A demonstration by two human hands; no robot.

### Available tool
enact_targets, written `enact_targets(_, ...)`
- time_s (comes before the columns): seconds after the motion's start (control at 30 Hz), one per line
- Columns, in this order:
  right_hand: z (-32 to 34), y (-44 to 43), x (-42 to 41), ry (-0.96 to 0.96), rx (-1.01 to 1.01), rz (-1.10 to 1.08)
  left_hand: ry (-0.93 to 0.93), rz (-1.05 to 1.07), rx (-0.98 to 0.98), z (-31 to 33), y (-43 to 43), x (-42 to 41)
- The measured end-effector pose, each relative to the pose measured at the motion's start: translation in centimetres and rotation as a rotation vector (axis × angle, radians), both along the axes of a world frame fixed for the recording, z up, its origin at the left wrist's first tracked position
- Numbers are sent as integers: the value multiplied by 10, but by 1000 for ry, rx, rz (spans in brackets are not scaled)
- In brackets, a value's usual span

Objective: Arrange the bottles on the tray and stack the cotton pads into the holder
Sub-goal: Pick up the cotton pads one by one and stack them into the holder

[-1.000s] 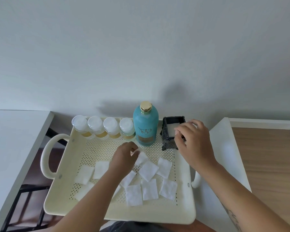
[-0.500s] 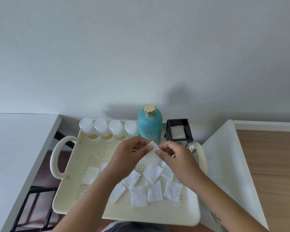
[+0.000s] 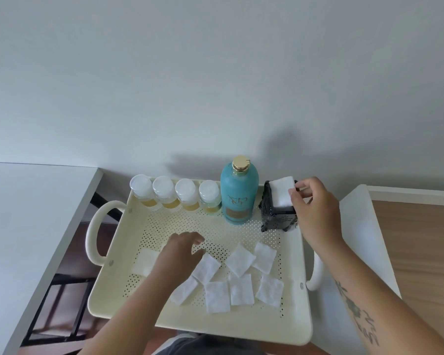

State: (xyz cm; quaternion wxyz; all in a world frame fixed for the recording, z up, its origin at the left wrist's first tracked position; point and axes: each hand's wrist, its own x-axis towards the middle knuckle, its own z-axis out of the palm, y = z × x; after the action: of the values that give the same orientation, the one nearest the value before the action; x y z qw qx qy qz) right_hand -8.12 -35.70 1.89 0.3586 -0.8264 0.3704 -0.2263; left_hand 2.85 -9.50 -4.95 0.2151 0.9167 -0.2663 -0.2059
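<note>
A cream perforated tray (image 3: 241, 326) holds several small white-capped bottles (image 3: 174, 193) in a row along its far edge. A tall teal bottle (image 3: 237, 196) with a gold cap stands beside them. At the far right corner sits the black square holder (image 3: 277, 216). My right hand (image 3: 315, 211) pinches a white cotton pad (image 3: 281, 190) over the holder's top opening. My left hand (image 3: 180, 254) hovers low over the tray's middle, fingers apart, holding nothing. Several loose cotton pads (image 3: 240, 260) lie scattered on the tray's near half; one is partly hidden under my left hand.
A white tabletop (image 3: 23, 226) lies to the left of the tray, with a gap and a dark frame (image 3: 62, 303) below. A white surface (image 3: 356, 239) and a wooden top (image 3: 420, 252) lie to the right. A plain wall stands behind.
My right hand took the pad from between both hands and carried it up and right to the holder. My left hand let go and dropped toward the loose pads.
</note>
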Motion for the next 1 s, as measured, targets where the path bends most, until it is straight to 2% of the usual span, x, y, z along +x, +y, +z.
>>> enact_targets(0.27,-8,3,-1,199,-354,114,-48,-166,101,-15,0,-8)
enact_targets(0.57,-20,4,-13,157,-674,178,-39,-183,97,-22,-4,-6)
enact_targets(0.83,-24,2,-8,413,-612,316,-48,-191,38,-20,-3,-2)
enact_targets(1.0,-21,2,-9,330,-546,310,-30,-94,-107,-5,2,-3)
